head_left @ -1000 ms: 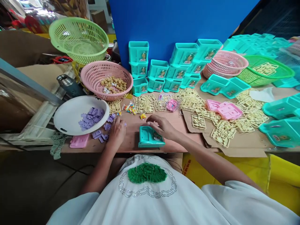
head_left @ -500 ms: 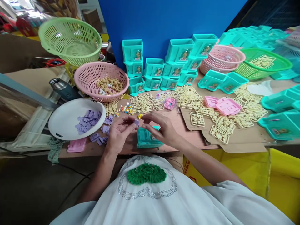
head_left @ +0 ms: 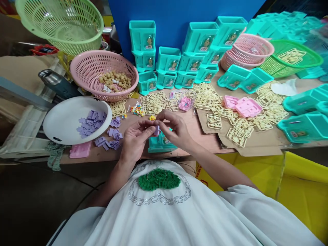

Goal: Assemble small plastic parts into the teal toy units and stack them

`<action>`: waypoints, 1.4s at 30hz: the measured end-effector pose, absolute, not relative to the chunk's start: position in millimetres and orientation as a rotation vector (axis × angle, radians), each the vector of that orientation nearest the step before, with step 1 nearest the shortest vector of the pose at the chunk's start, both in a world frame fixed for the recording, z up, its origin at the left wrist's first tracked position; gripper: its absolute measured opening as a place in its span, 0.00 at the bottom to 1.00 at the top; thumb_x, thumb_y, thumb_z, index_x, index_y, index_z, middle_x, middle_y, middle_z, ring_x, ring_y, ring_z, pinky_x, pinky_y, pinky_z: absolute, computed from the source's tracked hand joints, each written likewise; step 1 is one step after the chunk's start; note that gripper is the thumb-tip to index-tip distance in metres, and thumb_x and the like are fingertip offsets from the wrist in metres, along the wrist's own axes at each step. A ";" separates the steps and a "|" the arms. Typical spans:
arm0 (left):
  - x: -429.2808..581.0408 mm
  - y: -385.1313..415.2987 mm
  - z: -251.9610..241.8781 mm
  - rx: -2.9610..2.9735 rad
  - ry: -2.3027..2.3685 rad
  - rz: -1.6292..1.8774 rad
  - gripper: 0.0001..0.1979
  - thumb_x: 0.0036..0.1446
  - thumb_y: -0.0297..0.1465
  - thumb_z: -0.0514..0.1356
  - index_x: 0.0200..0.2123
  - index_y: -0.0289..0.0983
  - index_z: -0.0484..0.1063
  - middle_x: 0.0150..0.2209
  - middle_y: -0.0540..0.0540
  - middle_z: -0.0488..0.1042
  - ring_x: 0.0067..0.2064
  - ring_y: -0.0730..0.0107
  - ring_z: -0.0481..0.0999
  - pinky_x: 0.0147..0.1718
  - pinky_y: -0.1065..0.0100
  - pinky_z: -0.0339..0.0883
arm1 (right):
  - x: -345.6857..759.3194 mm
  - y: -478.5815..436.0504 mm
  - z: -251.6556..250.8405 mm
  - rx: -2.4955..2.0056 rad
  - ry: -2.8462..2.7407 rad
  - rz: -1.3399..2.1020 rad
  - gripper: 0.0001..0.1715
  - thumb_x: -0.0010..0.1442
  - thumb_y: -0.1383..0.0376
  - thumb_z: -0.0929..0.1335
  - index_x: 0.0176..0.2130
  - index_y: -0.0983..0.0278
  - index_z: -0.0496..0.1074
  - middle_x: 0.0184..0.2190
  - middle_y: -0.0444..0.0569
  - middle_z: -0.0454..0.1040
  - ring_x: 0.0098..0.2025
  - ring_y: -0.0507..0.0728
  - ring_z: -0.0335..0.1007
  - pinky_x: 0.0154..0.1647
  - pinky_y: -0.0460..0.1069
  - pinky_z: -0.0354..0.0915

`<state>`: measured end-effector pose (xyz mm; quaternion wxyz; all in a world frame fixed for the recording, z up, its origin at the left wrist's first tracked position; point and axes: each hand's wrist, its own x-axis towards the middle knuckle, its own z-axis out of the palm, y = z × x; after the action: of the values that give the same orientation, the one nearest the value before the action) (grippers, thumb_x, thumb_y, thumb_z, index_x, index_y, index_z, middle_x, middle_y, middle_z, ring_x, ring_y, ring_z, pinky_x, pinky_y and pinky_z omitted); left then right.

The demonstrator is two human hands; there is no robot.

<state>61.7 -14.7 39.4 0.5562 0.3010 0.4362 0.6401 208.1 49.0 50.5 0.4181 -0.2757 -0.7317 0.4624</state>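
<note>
My left hand (head_left: 135, 140) and my right hand (head_left: 176, 131) meet above the table's near edge, both pinching one small purple plastic piece (head_left: 156, 130) between their fingertips. Right beneath them lies a teal plastic box (head_left: 159, 145) on the brown tabletop. Loose purple pieces (head_left: 110, 141) are scattered to the left of my left hand, and more purple pieces (head_left: 91, 120) lie in a white round dish (head_left: 63, 131).
A pink basket (head_left: 84, 70) with tan bits and a green basket (head_left: 61, 25) stand at back left. Stacked teal boxes (head_left: 179, 54) line the blue wall. Cream part frames (head_left: 210, 102), pink trays (head_left: 246, 107) and more teal boxes (head_left: 304, 126) cover the right side.
My left hand picked a purple piece off the table and brought it to the middle. My right hand left the teal box and now pinches the same piece.
</note>
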 end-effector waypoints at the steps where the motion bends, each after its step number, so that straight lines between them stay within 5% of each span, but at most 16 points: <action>1: 61.3 -12.4 39.5 0.692 1.028 1.533 0.18 0.43 0.39 0.78 0.34 0.38 0.79 0.34 0.51 0.81 0.33 0.74 0.80 0.36 0.71 0.77 | 206.3 47.9 50.5 -0.697 -1.805 1.123 0.20 0.70 0.49 0.66 0.38 0.62 0.73 0.37 0.51 0.72 0.39 0.55 0.69 0.37 0.49 0.71; 6: 57.1 -6.2 41.5 0.652 1.056 1.577 0.18 0.40 0.39 0.79 0.32 0.39 0.80 0.34 0.51 0.82 0.36 0.72 0.81 0.37 0.72 0.78 | 212.5 50.5 54.9 -0.545 -1.981 0.910 0.17 0.71 0.52 0.66 0.44 0.62 0.77 0.42 0.54 0.73 0.44 0.58 0.71 0.43 0.53 0.72; 11: 59.1 -12.4 36.8 0.776 1.073 1.521 0.18 0.46 0.42 0.76 0.37 0.37 0.83 0.36 0.47 0.84 0.34 0.69 0.83 0.38 0.67 0.80 | 216.0 50.8 49.1 -0.649 -1.962 0.795 0.19 0.70 0.53 0.68 0.34 0.63 0.76 0.29 0.49 0.71 0.31 0.54 0.67 0.34 0.50 0.68; 14: 57.2 -13.6 37.0 0.779 1.116 1.507 0.17 0.46 0.40 0.76 0.37 0.36 0.83 0.30 0.48 0.83 0.27 0.74 0.79 0.28 0.73 0.76 | 217.9 48.7 44.3 -0.719 -1.901 0.993 0.21 0.72 0.52 0.65 0.38 0.64 0.76 0.28 0.47 0.72 0.28 0.52 0.68 0.31 0.48 0.68; 17: 51.4 -11.6 42.8 0.710 1.066 1.410 0.19 0.42 0.40 0.78 0.34 0.36 0.80 0.26 0.50 0.80 0.23 0.76 0.76 0.20 0.77 0.67 | 226.4 51.2 46.9 -0.597 -1.999 1.076 0.18 0.73 0.54 0.65 0.50 0.62 0.77 0.37 0.52 0.77 0.37 0.55 0.75 0.38 0.50 0.72; 20: 45.6 -10.7 46.1 0.738 1.016 1.259 0.20 0.42 0.39 0.78 0.35 0.36 0.78 0.25 0.51 0.78 0.21 0.76 0.74 0.19 0.76 0.66 | 236.0 55.8 53.9 -0.418 -2.174 0.937 0.14 0.71 0.57 0.67 0.49 0.60 0.79 0.41 0.55 0.78 0.43 0.58 0.76 0.43 0.53 0.73; 23: 39.9 -14.3 38.5 0.910 1.088 1.258 0.20 0.49 0.44 0.74 0.39 0.36 0.79 0.29 0.48 0.79 0.27 0.72 0.78 0.26 0.72 0.72 | 242.6 56.4 59.4 -0.443 -2.250 0.869 0.14 0.72 0.58 0.66 0.43 0.60 0.80 0.37 0.55 0.77 0.40 0.58 0.76 0.40 0.52 0.72; 25: 36.4 -19.0 26.2 1.144 1.215 1.290 0.27 0.47 0.44 0.75 0.47 0.37 0.78 0.43 0.42 0.82 0.42 0.62 0.82 0.40 0.66 0.77 | 246.2 55.3 61.1 -0.569 -2.253 0.910 0.16 0.72 0.56 0.66 0.40 0.61 0.79 0.34 0.54 0.77 0.36 0.57 0.75 0.37 0.51 0.71; 28: 37.6 -26.3 0.8 1.444 1.329 1.187 0.40 0.41 0.44 0.78 0.57 0.39 0.73 0.59 0.37 0.75 0.60 0.50 0.75 0.58 0.57 0.72 | 251.8 55.1 63.7 -0.775 -2.239 1.133 0.20 0.70 0.52 0.66 0.37 0.63 0.77 0.29 0.50 0.76 0.29 0.55 0.73 0.29 0.49 0.69; 31: 51.5 -27.9 -22.9 1.490 1.394 1.195 0.37 0.46 0.46 0.75 0.56 0.38 0.71 0.56 0.37 0.76 0.58 0.51 0.76 0.57 0.55 0.71 | 255.4 59.0 68.9 -0.898 -2.281 1.254 0.20 0.69 0.51 0.67 0.36 0.64 0.76 0.26 0.48 0.75 0.26 0.54 0.70 0.27 0.49 0.65; 42: 92.1 -4.1 -56.0 1.619 1.648 1.327 0.43 0.39 0.43 0.79 0.55 0.41 0.63 0.55 0.40 0.76 0.57 0.49 0.77 0.55 0.54 0.71 | 243.0 82.1 49.4 -0.967 -2.680 0.591 0.12 0.65 0.63 0.69 0.30 0.63 0.76 0.28 0.53 0.72 0.36 0.60 0.61 0.40 0.56 0.59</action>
<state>92.1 -4.1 -56.0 0.2365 0.5905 0.6009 0.4840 243.0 82.1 49.4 0.1156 -0.3302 -0.9149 0.2016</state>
